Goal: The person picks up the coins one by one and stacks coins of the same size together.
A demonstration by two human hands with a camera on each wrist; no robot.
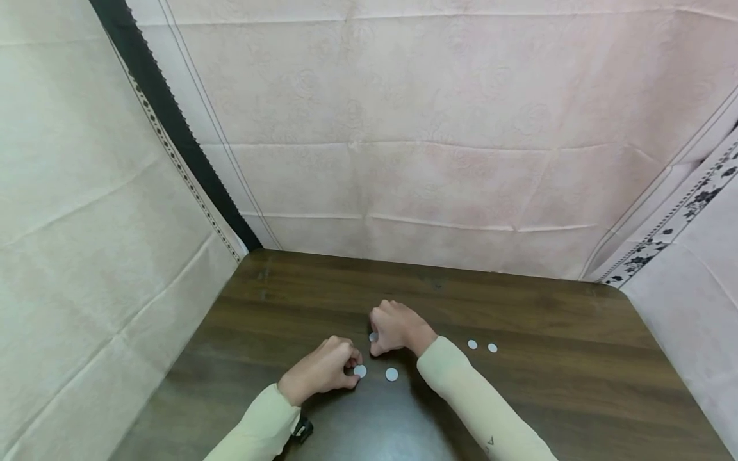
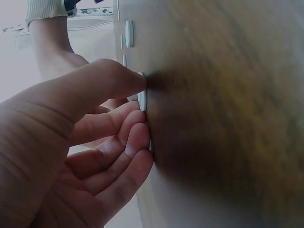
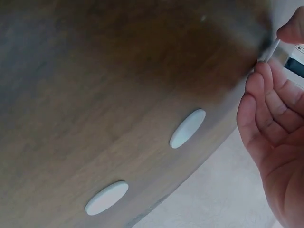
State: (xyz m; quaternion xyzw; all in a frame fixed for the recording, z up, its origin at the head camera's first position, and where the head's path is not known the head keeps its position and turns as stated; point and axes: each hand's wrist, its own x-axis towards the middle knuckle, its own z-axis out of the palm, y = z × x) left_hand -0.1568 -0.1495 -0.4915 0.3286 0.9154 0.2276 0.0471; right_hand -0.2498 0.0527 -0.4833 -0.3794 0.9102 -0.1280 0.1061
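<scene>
Small flat white discs lie on a dark brown wooden table [image 1: 553, 397]. My left hand [image 1: 325, 368] rests low at the table's surface, its thumb and fingertips pinching one white disc [image 2: 142, 99] by its edges. Farther forward, my right hand [image 1: 394, 326] pinches a second disc [image 3: 272, 50] between thumb and fingers; in the right wrist view it is tilted and seen nearly edge-on. Another disc [image 1: 392, 374] lies flat between the two forearms, just right of the left hand's disc.
Right of the right forearm, two more discs, a nearer-in one [image 1: 473, 344] and an outer one [image 1: 492, 347], lie side by side. Pale patterned cloth [image 1: 432, 128] hangs behind the table's back edge and along both sides. A black band [image 1: 179, 121] runs down the left corner.
</scene>
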